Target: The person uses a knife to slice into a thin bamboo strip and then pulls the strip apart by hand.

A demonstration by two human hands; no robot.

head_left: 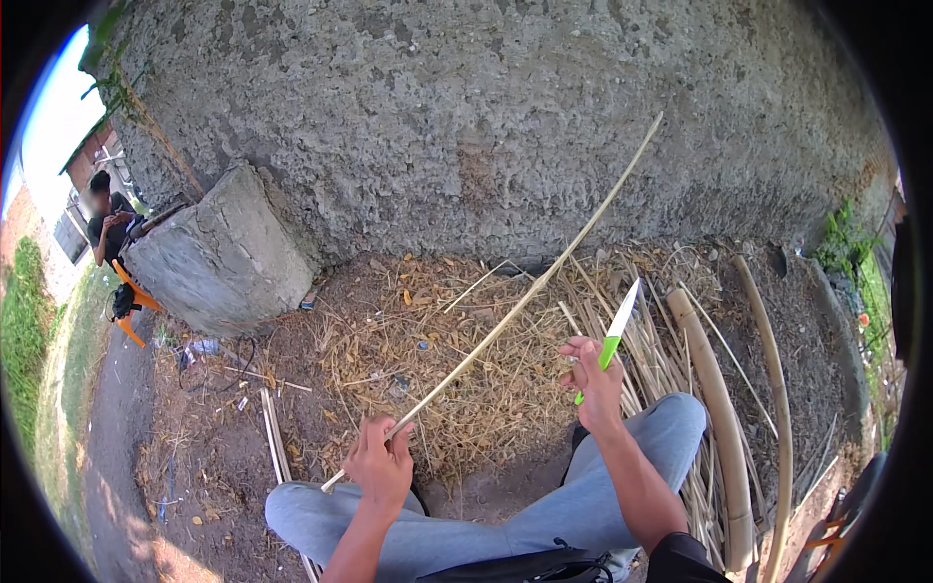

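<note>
Nearest, at the lower centre, we note the seated person's jeans-clad legs, knees spread, which appears to leave working room between them. At lower left, the left hand has its fingers closed on a pale strip near its lower end; the short butt lies over the knee, probably for steadiness. The strip's long part rises to the upper right; we cannot tell whether its tip touches the wall. Right of centre, the right hand has its fingers curled round the green handle of a knife, blade upward, apart from the strip and seemingly clear of the legs. Beyond, at the right, split strips lie beside a thick pole, arguably within easy reach. Dry litter covers the ground ahead. Farther, we record a rough wall, a concrete block and, upper left, another person.
</note>
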